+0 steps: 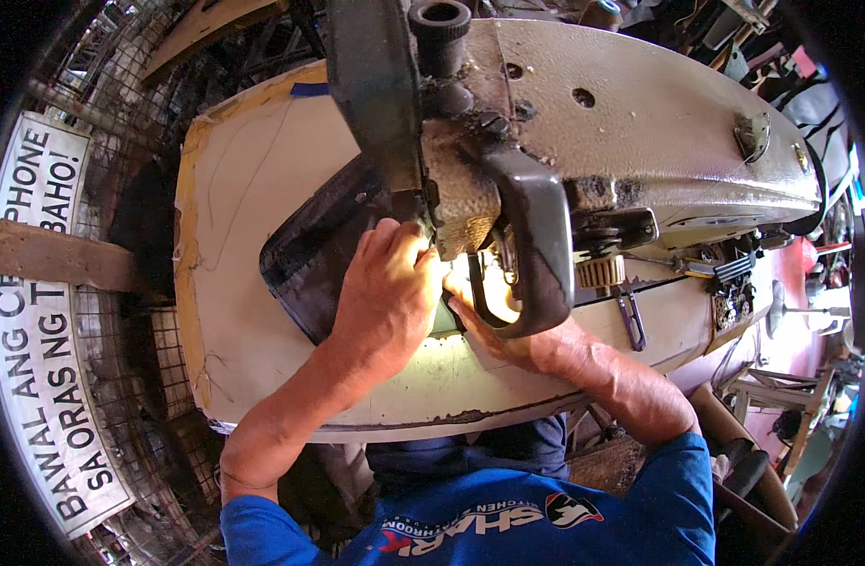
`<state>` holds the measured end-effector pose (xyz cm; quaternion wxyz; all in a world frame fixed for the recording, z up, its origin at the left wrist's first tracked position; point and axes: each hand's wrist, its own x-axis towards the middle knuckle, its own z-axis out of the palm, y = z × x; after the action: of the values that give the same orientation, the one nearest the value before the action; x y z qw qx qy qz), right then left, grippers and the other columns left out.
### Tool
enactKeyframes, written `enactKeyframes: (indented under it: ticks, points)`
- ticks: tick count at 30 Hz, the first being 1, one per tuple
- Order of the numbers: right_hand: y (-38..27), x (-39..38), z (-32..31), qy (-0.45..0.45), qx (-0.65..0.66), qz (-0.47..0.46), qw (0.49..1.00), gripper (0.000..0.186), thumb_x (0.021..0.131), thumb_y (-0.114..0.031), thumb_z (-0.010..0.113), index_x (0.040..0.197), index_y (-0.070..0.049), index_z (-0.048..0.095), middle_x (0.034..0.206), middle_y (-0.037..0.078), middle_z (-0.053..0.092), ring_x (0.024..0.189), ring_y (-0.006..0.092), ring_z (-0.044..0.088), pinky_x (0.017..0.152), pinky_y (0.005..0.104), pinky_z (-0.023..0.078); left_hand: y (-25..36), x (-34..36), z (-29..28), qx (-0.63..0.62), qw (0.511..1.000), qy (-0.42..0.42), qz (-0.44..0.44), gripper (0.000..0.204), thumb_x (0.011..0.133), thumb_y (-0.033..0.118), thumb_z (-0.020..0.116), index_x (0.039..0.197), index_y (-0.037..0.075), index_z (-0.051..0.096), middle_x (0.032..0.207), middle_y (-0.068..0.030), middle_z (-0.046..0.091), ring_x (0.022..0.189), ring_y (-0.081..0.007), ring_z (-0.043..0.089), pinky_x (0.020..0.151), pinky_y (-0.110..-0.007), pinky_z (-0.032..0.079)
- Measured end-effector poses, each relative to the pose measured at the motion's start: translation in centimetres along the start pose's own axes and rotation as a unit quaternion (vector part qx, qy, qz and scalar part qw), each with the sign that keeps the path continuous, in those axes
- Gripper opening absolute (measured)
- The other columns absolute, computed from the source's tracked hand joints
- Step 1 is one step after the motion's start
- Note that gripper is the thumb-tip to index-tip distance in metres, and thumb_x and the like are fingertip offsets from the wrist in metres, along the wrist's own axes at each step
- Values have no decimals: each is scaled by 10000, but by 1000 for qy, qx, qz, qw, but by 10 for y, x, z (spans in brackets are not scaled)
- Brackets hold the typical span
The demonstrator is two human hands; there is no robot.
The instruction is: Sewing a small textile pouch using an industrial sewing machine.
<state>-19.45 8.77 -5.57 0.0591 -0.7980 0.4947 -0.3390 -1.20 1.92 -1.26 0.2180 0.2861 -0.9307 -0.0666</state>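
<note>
A large, worn beige sewing machine [659, 123] fills the upper right, its lamp lighting the area below its head. Under the head lies a dark, leather-like panel [305, 250] with a rounded corner and a raised edge. My left hand [390, 288] is closed on this panel just left of the needle area, knuckles up. My right hand [508, 330] reaches in from the right, fingers curled at the panel's near edge. A black looped lever [545, 245] hides part of it. Glare and the machine head cover the fingertips and the needle.
The pale machine table [253, 349] has a taped, chipped rim. A metal slotted part [631, 321] and a brass-coloured knob [600, 274] are right of my hands. Wire mesh [173, 354] with a lettered sign [59, 321] stands left; clutter and rolls [744, 453] lie right.
</note>
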Motion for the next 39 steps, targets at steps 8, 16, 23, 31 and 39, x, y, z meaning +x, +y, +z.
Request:
enactKeyframes:
  ticks: [8,16,23,31,39]
  points:
    - [-9,5,-4,38,8,6,999,281,783,-74,644,1062,-41,660,707,116,583,642,306,595,542,436,484,5,-14,10,59,998,17,15,224,695,11,635,919,8,613,947,-124,490,891,-284,502,812,-403,444]
    - [-13,7,-6,37,7,14,999,255,778,-67,636,1031,-34,640,693,101,567,602,308,576,518,441,466,9,-17,13,36,999,11,-33,290,703,-1,624,991,-23,603,989,-145,488,939,-304,506,856,-420,456]
    - [-3,-1,4,1,9,-2,1000,138,838,-110,651,959,-44,638,731,135,594,629,350,588,535,469,476,14,-17,18,50,997,43,-32,338,702,-1,617,1036,-41,585,1000,-154,479,951,-309,502,870,-421,462]
    - [-2,3,-3,0,-19,1,1000,138,860,-175,676,836,-43,645,687,149,593,642,362,591,562,480,487,15,-17,20,75,996,42,-13,260,764,1,610,1006,-92,595,967,-164,510,873,-292,510,786,-403,471]
    - [5,-2,-3,18,-17,-9,1000,212,841,-203,701,710,-59,618,641,117,557,607,331,564,536,456,459,19,-20,23,100,994,43,-19,271,752,-8,595,1001,-114,590,957,-174,510,868,-300,508,778,-406,467]
